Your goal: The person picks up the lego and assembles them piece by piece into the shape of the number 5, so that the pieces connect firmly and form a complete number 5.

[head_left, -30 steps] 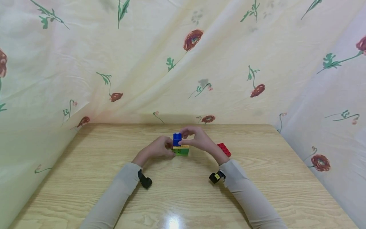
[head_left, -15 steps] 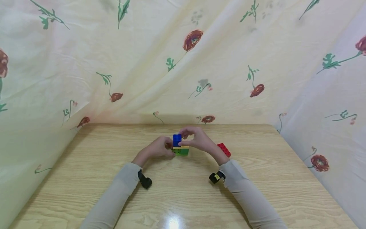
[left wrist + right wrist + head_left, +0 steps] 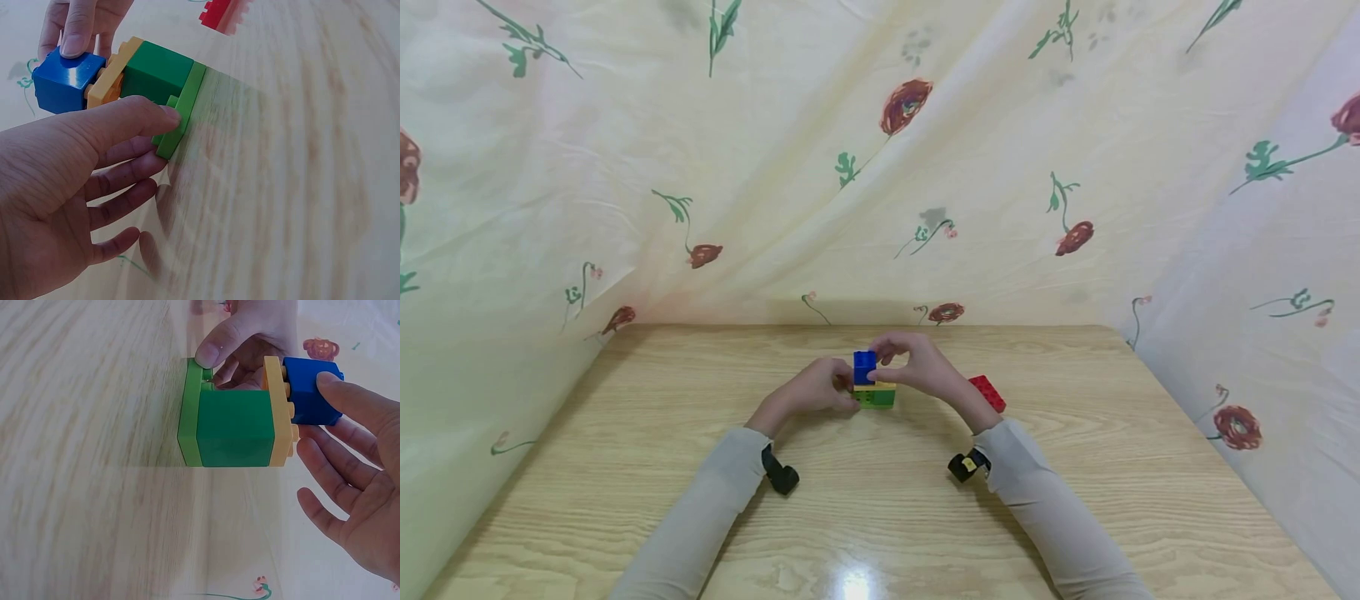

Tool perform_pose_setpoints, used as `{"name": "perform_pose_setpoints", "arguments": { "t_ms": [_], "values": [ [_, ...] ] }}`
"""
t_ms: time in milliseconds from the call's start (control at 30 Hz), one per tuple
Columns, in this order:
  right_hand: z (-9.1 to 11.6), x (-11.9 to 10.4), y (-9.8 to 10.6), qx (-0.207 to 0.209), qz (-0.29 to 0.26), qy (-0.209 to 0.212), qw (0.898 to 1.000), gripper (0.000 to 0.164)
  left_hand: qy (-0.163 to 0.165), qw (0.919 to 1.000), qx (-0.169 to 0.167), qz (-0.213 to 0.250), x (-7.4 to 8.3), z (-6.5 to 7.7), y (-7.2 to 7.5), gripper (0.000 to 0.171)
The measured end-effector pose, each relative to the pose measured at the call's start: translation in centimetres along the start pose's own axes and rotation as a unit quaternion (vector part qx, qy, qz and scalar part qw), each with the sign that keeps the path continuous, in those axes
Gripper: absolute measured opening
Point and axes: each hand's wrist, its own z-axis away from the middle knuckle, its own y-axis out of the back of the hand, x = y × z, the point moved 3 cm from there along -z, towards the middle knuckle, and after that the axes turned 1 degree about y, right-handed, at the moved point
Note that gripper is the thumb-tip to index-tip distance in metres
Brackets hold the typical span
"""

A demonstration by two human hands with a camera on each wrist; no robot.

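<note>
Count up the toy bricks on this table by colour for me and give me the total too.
Blue brick: 1
Yellow brick: 1
Dark green brick: 1
Light green brick: 1
Red brick: 1
Total: 5 bricks in sight

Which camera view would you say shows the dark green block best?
The right wrist view: there the dark green block appears large, its broad side uncovered. The left wrist view shows it slanted, close to the left hand. The head view shows it only as a small patch.
</note>
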Motion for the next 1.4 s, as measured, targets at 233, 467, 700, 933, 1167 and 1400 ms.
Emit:
{"name": "perform_pose_setpoints", "arguments": {
  "t_ms": [233,467,700,933,1167,1400],
  "values": [
    [-0.08,0.03,0.03,-0.005,-0.001,-0.005,1.000,0.035,-0.003,1.0000,0.002,0.000,-0.08,-0.12,0.03,0.024],
    [-0.12,0.19,0.04,-0.008,0.001,0.001,1.000,0.034,-0.001,1.0000,0.002,0.000,-0.11,-0.11,0.06,0.025],
    [-0.11,0.37,0.08,-0.014,-0.011,0.002,1.000,0.031,0.000,1.0000,0.003,0.001,-0.10,-0.04,0.08,0.023],
    [-0.09,0.30,0.08,-0.008,-0.012,-0.004,1.000,0.028,-0.001,1.0000,0.004,-0.002,-0.10,-0.06,0.06,0.022],
    [-0.05,0.18,-0.02,-0.002,-0.011,-0.004,1.000,0.027,-0.005,1.0000,0.005,-0.005,-0.21,-0.13,0.05,0.023],
    [-0.06,0.15,-0.04,0.002,-0.006,0.000,1.000,0.027,-0.002,1.0000,0.005,-0.007,-0.18,-0.07,0.07,0.025]
  ]
}}
